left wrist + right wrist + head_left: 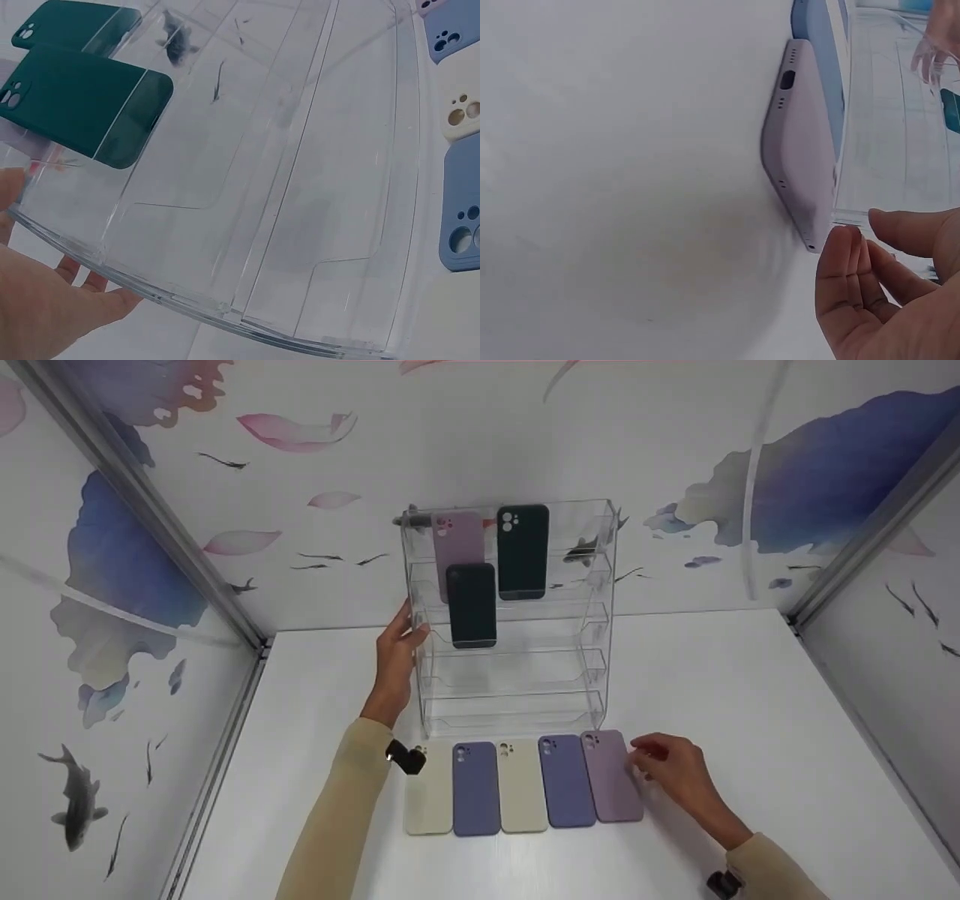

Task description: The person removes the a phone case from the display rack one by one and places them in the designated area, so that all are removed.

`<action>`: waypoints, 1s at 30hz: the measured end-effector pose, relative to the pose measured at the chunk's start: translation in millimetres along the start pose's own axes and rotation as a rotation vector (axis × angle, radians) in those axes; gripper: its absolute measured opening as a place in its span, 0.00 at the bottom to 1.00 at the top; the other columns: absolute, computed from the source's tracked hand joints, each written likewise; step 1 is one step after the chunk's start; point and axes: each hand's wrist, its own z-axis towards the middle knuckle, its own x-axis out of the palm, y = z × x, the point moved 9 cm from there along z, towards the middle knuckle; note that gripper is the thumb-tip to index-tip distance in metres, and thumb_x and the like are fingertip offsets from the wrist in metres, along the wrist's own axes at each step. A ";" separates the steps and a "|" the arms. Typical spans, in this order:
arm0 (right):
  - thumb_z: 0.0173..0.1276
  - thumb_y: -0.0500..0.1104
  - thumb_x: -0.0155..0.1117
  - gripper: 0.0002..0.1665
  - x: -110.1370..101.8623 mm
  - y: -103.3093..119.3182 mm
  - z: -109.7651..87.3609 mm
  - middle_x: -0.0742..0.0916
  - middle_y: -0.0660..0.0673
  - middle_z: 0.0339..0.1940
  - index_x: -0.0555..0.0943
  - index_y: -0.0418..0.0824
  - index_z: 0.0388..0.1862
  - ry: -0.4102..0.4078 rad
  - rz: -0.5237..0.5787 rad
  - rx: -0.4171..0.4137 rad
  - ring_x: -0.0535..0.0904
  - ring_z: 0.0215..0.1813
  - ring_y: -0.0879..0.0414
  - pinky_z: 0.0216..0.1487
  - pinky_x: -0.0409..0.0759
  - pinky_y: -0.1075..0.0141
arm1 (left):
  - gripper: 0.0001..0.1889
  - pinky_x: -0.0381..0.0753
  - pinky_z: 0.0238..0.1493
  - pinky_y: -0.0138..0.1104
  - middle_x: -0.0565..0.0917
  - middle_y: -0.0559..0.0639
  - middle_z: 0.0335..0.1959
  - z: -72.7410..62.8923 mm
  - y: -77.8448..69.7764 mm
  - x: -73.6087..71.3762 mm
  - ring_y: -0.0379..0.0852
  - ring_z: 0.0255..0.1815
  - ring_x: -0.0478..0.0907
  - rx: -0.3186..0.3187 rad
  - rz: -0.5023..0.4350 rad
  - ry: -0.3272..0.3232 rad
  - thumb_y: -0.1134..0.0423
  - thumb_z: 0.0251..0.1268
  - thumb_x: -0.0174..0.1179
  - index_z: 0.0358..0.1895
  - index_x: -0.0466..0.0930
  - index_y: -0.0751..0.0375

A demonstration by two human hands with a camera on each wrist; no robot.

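My left hand (397,656) grips the left side wall of a clear tiered display rack (517,697), thumb on one face and fingers behind. In the rack, a pinkish-purple phone case (459,536) and a dark green phone case (523,551) stand in the top tier; another dark green phone case (471,607) leans lower, partly overlapping the pinkish one. Beside the rightmost case of a row on the table, a mauve phone case (613,776), hovers my right hand (671,769). Its fingers (844,270) are loosely bent, the thumb apart, with nothing between them.
Left of the mauve case lie a purple-blue case (567,780), a cream case (523,787), another purple-blue case (476,791) and another cream case (429,802), just in front of the rack. Painted walls (375,427) enclose the white table (750,682) on three sides.
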 end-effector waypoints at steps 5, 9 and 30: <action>0.77 0.32 0.73 0.13 -13.7 26.8 7.1 0.92 0.39 0.45 0.89 0.29 0.57 -0.043 0.025 -0.091 0.88 0.42 0.51 0.40 0.88 0.71 | 0.34 0.56 0.85 0.64 0.64 0.54 0.88 -0.7 -1.1 0.4 0.54 0.83 0.66 0.022 0.010 -0.003 0.58 0.88 0.56 0.90 0.58 0.42; 0.77 0.33 0.73 0.12 -21.4 48.8 14.4 0.93 0.40 0.46 0.90 0.31 0.57 -0.073 0.033 -0.162 0.88 0.43 0.56 0.40 0.87 0.73 | 0.35 0.62 0.83 0.59 0.64 0.59 0.88 -0.3 0.0 -1.1 0.54 0.79 0.71 0.036 0.023 -0.018 0.58 0.88 0.58 0.91 0.57 0.46; 0.75 0.31 0.75 0.14 -20.3 133.0 45.8 0.93 0.43 0.50 0.92 0.39 0.57 -0.073 0.115 -0.447 0.89 0.51 0.52 0.52 0.82 0.78 | 0.36 0.76 0.70 0.48 0.74 0.57 0.78 0.9 2.1 -5.6 0.51 0.72 0.74 0.084 0.113 -0.032 0.56 0.87 0.61 0.91 0.58 0.47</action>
